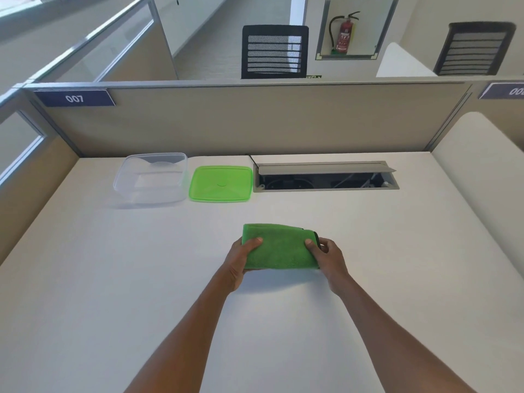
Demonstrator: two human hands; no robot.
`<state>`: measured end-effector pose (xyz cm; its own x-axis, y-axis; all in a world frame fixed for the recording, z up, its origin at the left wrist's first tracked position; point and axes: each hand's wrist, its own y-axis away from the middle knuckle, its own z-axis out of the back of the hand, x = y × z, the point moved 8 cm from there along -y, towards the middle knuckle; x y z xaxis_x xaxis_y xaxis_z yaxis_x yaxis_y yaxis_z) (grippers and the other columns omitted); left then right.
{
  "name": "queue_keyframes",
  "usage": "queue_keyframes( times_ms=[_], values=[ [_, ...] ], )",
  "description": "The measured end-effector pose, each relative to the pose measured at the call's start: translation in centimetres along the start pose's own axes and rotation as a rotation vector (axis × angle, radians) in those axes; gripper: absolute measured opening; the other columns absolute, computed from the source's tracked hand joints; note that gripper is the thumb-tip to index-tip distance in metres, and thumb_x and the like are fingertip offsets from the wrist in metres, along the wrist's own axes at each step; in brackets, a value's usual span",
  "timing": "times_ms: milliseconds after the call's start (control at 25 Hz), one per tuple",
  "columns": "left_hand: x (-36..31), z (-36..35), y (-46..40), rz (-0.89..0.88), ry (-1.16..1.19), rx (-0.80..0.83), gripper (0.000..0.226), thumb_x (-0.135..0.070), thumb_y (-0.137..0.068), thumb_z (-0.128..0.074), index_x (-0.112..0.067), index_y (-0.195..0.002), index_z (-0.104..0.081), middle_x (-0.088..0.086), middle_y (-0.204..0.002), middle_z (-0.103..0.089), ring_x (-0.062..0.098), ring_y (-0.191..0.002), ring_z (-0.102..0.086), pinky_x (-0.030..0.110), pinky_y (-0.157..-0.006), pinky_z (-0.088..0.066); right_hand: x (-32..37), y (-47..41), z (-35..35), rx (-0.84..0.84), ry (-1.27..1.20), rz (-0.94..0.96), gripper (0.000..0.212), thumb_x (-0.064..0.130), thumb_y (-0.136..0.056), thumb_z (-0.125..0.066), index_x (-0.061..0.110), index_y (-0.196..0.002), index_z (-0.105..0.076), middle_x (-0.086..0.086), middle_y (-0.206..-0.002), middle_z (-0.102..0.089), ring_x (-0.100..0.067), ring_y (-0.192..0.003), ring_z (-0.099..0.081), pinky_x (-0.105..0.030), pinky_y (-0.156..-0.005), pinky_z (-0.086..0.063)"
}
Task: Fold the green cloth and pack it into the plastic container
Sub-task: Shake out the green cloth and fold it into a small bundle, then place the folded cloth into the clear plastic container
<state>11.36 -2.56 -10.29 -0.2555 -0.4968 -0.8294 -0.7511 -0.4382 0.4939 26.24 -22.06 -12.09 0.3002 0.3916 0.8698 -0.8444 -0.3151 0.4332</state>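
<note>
The green cloth [280, 246] is folded into a small thick rectangle, held just above the middle of the white desk. My left hand [241, 260] grips its left end, thumb on top. My right hand [329, 258] grips its right end, where a dark edge of the cloth shows. The clear plastic container [153, 178] stands with no lid on it and nothing in it at the back left of the desk. Its green lid [221, 183] lies flat just to the right of it.
An open cable hatch [326, 177] is set into the desk at the back right, beside the lid. A beige partition [255, 120] closes the far edge, and lower walls flank the desk on the left and right. Two office chairs stand beyond it.
</note>
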Motion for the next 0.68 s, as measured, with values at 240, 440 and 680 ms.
queue_keyframes(
  times_ms=[240, 440, 680],
  values=[
    [-2.3, 0.9, 1.4, -0.055, 0.008, 0.014, 0.044, -0.034, -0.072, -0.067, -0.017, -0.112, -0.066, 0.007, -0.1, -0.074, 0.024, -0.09, -0.07, 0.036, -0.068, -0.059, 0.2, 1.4, -2.8, 0.19, -0.25, -0.15, 0.052, 0.048, -0.083, -0.069, 0.015, -0.12, -0.055, -0.008, -0.113, -0.065, -0.023, -0.093, -0.065, -0.038, -0.069, -0.057],
    [-3.5, 3.4, 2.6, -0.07, 0.009, 0.003, 0.052, -0.034, -0.072, -0.067, -0.013, -0.12, -0.063, 0.012, -0.108, -0.072, 0.028, -0.097, -0.068, 0.041, -0.076, -0.059, 1.7, 2.5, -5.9, 0.376, -0.355, -0.173, 0.045, 0.039, -0.087, -0.068, 0.01, -0.119, -0.059, -0.011, -0.107, -0.069, -0.023, -0.091, -0.066, -0.038, -0.072, -0.057],
    [-5.4, 9.8, 3.2, -0.083, -0.126, -0.105, 0.038, -0.038, -0.08, -0.071, -0.019, -0.113, -0.064, 0.011, -0.111, -0.071, 0.028, -0.098, -0.069, 0.037, -0.064, -0.06, 4.9, 2.5, -8.6, 0.327, -0.306, -0.061, 0.038, 0.018, -0.084, -0.074, 0.006, -0.118, -0.061, -0.012, -0.098, -0.072, -0.021, -0.081, -0.07, -0.035, -0.069, -0.057]
  ],
)
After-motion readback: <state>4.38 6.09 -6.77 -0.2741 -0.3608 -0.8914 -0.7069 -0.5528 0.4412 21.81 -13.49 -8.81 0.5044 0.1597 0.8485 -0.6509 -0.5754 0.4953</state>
